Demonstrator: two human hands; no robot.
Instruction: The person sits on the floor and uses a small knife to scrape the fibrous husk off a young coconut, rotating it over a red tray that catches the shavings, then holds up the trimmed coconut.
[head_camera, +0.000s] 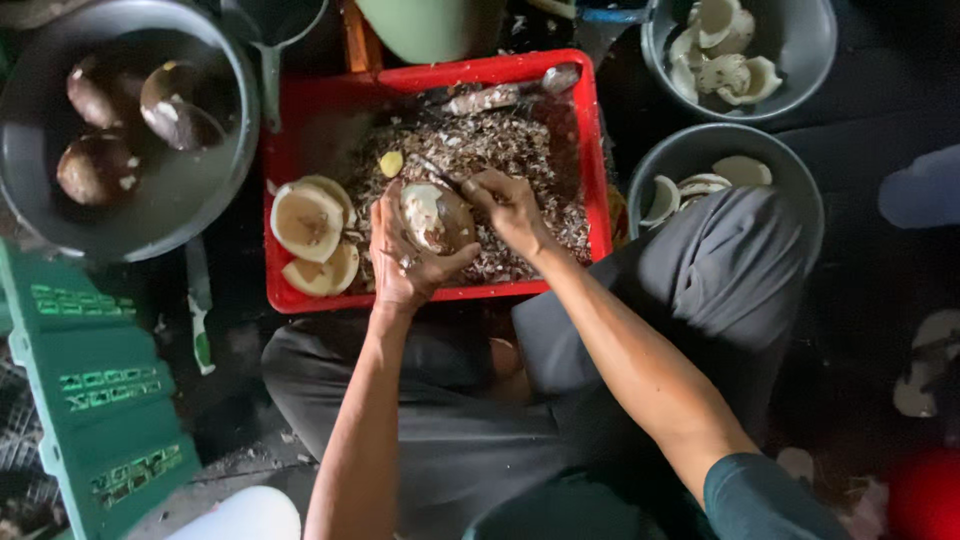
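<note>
My left hand (405, 258) cups a brown, partly peeled coconut piece (434, 215) over a red plastic crate (590, 150). My right hand (508, 205) presses against the coconut's right side, gripping a small peeling tool whose blade is mostly hidden. The crate holds a heap of brown shavings (500, 150) and two pale coconut halves (310, 225) at its left side.
A grey basin (215, 195) at the left holds several brown unpeeled coconut pieces. Two grey basins (810, 60) (690, 150) at the right hold white peeled pieces. A green plastic crate (95, 380) lies at lower left. My knees in grey trousers sit under the arms.
</note>
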